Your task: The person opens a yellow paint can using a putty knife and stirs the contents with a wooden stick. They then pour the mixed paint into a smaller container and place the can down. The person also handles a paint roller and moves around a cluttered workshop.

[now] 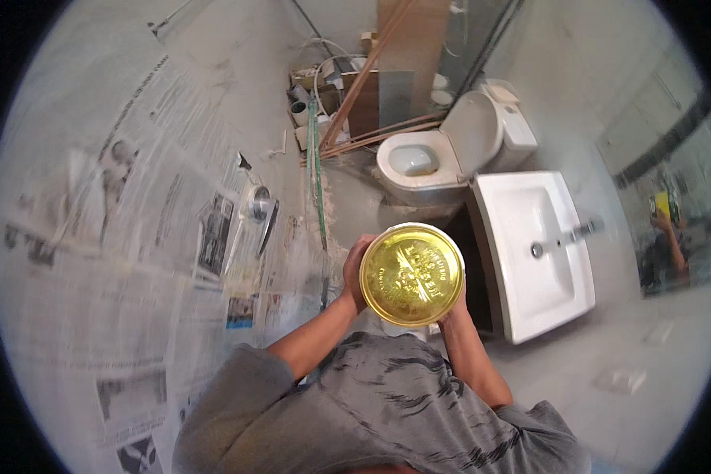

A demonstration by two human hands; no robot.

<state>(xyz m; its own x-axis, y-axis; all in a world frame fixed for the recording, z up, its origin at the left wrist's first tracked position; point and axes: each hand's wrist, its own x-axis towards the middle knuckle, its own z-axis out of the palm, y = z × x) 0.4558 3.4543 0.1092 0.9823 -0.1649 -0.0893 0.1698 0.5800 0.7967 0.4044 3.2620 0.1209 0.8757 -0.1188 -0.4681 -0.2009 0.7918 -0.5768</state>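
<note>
A round can (412, 275) with a shiny gold, embossed lid is held up in front of my chest, its lid facing upward. My left hand (355, 267) wraps around the left side of the can, its fingers partly hidden behind the rim. On the other side my right hand (455, 310) grips the can's lower right, mostly covered by it. The lid sits flat on the can, and a thin pale rim shows around it. The can's side and underside are hidden from above.
A white sink (521, 245) with a metal faucet stands close on my right, beyond it a toilet (423, 162) with its lid raised. Newspaper (126, 276) covers the left wall. Wooden boards (363, 83), pipes and clutter lean in the far corner. A mirror (671, 205) hangs at right.
</note>
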